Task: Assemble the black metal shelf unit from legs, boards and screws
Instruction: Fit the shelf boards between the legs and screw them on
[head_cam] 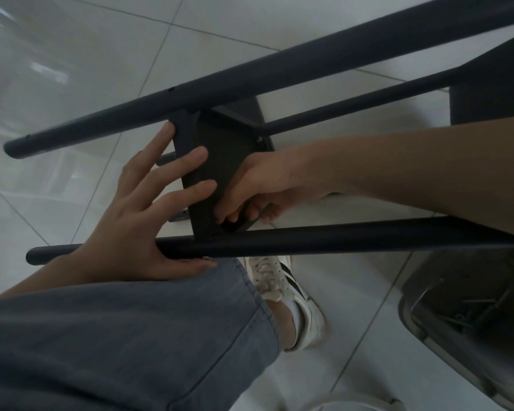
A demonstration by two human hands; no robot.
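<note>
Board [220, 161] corner by the near leg [309, 235] is where it's all happening right now. The right hand [255, 185] comes in from the right, between the two legs, with its fingers curled round a small dark tool [241, 222] right at the spot where the board meets that leg, so I'd guess a screw is going in there, though I can't actually see one. The left hand [149, 209] is flat and spread, fingers straight and pressing the board's left edge, thumb lying along the underside of the near leg, basically bracing the joint. Both legs run long-ways left to right across the view, the far leg [250, 72] above and the board standing crosswise between them. So the joint sits just below the right hand's fingertips, right hand clearly closer. Whole frame hangs over the tiled floor [72, 69], above a knee [131, 321].
</note>
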